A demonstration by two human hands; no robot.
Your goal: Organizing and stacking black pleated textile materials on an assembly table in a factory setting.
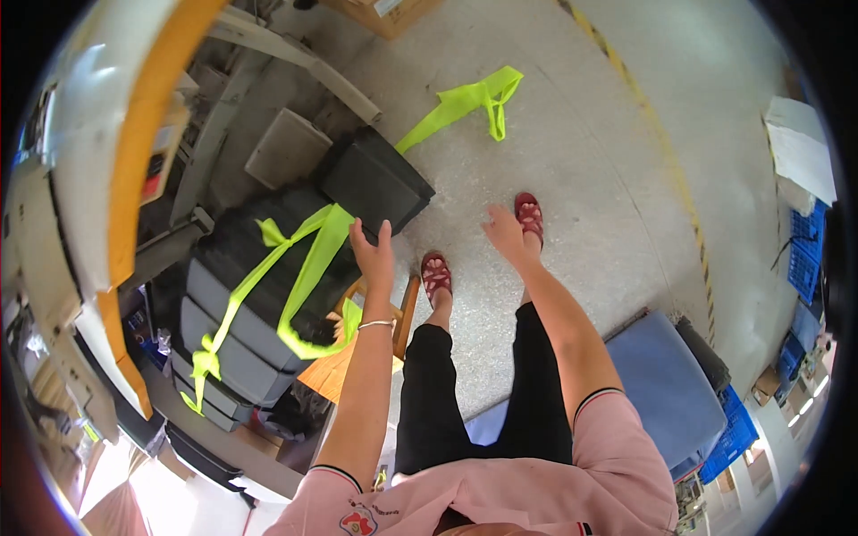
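Observation:
My left hand (374, 255) is raised with thumb and fingers apart and nothing between them. Close beside it, a neon yellow-green cloth strip (326, 241) lies draped and knotted over a stack of dark grey and black cases (241, 330). Just beyond that hand stands a smaller black box (380, 183). Another neon strip (469, 98) trails from behind the box onto the floor. Over the floor, in front of my right foot, my right hand (505, 234) hangs with its fingers loosely stretched, touching nothing.
A wooden stool (335, 375) stands beside my left forearm, partly covered by the strip. On the right are a blue padded seat (670, 393) and blue crates (807, 250). Metal framing (299, 58) borders the cases; a cardboard box (384, 13) sits at the far edge.

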